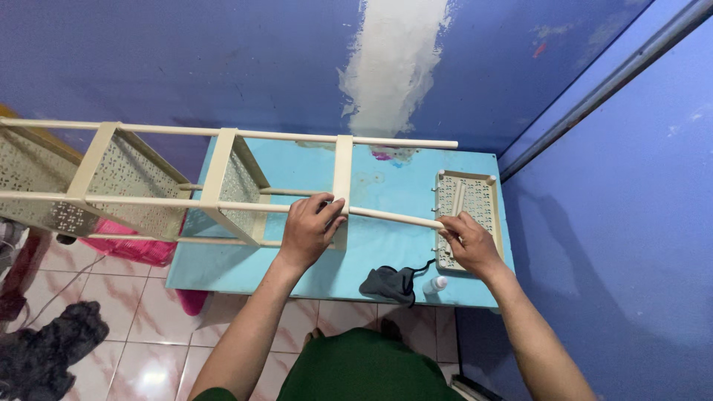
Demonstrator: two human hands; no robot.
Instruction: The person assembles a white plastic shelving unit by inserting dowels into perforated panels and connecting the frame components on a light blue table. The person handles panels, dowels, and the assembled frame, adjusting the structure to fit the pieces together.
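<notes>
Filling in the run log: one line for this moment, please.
left hand: grips rack pole | right hand: at pole end | loose shelf: on blue table

Both hands, left hand [310,226] and right hand [468,241], grip a cream shelf rack [223,186].

Cream perforated shelf rack [223,186] on its side across the blue table, loose shelf tray [468,215] alongside
</notes>
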